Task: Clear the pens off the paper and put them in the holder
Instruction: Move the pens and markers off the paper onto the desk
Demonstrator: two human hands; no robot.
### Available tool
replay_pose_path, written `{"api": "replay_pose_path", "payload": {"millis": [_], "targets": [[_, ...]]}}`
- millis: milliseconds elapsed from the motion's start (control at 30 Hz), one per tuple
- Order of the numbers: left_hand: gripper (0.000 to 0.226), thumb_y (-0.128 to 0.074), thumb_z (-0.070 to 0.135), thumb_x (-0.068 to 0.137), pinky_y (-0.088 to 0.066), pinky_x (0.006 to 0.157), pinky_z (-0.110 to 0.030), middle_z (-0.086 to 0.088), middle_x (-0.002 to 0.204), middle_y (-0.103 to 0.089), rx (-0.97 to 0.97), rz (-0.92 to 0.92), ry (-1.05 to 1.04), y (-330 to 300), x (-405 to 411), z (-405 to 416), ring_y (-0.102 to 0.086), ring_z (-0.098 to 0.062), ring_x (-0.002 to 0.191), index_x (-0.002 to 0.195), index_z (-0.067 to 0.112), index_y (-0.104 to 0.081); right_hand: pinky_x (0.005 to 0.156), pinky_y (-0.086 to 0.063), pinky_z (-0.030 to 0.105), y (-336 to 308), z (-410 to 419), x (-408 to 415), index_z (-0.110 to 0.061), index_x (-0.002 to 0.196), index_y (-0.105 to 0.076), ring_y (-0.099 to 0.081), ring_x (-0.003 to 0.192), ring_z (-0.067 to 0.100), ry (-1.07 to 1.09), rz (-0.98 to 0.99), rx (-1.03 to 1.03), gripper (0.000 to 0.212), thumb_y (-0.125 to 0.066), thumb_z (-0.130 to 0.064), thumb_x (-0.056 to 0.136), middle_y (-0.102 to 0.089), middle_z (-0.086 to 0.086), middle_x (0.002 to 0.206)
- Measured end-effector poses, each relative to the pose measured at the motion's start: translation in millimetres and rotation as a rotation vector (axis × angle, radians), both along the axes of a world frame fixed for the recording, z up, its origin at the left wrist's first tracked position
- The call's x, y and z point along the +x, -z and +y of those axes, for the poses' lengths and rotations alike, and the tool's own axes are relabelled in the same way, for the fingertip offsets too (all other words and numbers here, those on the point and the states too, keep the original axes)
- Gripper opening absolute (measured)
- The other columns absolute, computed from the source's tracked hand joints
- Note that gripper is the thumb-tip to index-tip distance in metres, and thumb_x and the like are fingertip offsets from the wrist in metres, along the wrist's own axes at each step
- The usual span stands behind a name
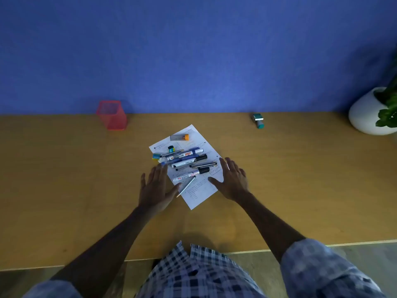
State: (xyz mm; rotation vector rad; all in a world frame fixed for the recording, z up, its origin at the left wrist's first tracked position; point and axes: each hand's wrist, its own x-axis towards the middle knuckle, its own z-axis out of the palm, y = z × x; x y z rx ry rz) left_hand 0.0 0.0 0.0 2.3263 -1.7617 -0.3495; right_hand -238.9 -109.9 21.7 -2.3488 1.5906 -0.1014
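Observation:
A white printed paper [198, 196] lies tilted in the middle of the wooden desk [64, 190]. On it rests a pile of pens and markers [187, 159], a white marker with a black cap [189, 175] and a thin pencil [186, 186]. The red mesh holder [111, 115] stands upright at the back left, against the blue wall. My left hand [155, 188] lies flat at the paper's left edge, fingers spread, thumb near the pencil. My right hand [231, 180] lies flat on the paper's right edge, fingers spread. Neither hand holds anything.
A clear tube with an orange cap [180, 137] and two small erasers [171, 149] [156, 157] also sit on the paper. A teal stamp [258, 120] lies at the back right, and a white plant pot [367, 114] at the far right. The desk's front edge [257, 251] runs near my body.

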Motion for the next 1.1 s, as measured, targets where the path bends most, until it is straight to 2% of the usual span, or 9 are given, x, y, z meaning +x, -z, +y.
{"api": "replay_pose_path", "payload": {"millis": [167, 400, 700, 900, 1100], "targets": [[0.086, -0.035, 0.072, 0.090, -0.013, 0.121, -0.055, -0.004, 0.164, -0.014, 0.046, 0.002, 0.016, 7, -4, 9, -0.014, -0.024, 0.152, 0.154, 0.019, -0.014, 0.116, -0.025, 0.047, 11, 10, 0, -0.019, 0.152, -0.017, -0.022, 0.148, 0.024, 0.013, 0.041, 0.057, 0.086, -0.053, -0.062, 0.087, -0.020, 0.007, 0.161], [0.087, -0.037, 0.072, 0.089, -0.024, 0.118, -0.052, -0.008, 0.162, -0.021, 0.064, 0.014, 0.021, 13, -6, 20, -0.020, -0.025, 0.149, 0.152, 0.013, -0.021, 0.116, -0.025, 0.047, 19, 21, -1, -0.018, 0.152, -0.018, -0.023, 0.148, 0.025, 0.014, 0.064, 0.095, 0.086, -0.053, -0.061, 0.086, -0.018, 0.008, 0.162], [0.088, -0.034, 0.074, 0.088, -0.024, 0.118, -0.052, -0.011, 0.162, -0.019, 0.099, -0.036, 0.023, 16, -8, 19, -0.017, -0.025, 0.150, 0.150, 0.011, -0.023, 0.116, -0.025, 0.048, 25, 30, -1, -0.018, 0.150, -0.025, -0.017, 0.149, 0.027, 0.007, 0.054, 0.115, 0.080, -0.052, -0.060, 0.088, -0.013, 0.009, 0.162], [0.079, -0.047, 0.067, 0.088, -0.032, 0.111, -0.056, -0.013, 0.154, -0.033, 0.041, -0.066, -0.003, 8, -20, -1, -0.027, -0.030, 0.145, 0.143, 0.011, -0.036, 0.116, -0.024, 0.046, 25, 30, -2, -0.018, 0.149, -0.026, -0.016, 0.149, 0.026, 0.004, 0.048, 0.108, 0.078, -0.051, -0.060, 0.088, -0.013, 0.009, 0.162], [0.057, -0.053, 0.053, 0.092, -0.048, 0.094, -0.042, -0.012, 0.135, -0.053, -0.058, -0.128, 0.121, -2, -41, -28, -0.050, -0.028, 0.126, 0.130, 0.010, -0.052, 0.116, -0.025, 0.047, 26, 30, -3, -0.019, 0.149, -0.025, -0.016, 0.149, 0.027, -0.001, 0.055, 0.107, 0.079, -0.050, -0.062, 0.088, -0.013, 0.008, 0.163]]}}
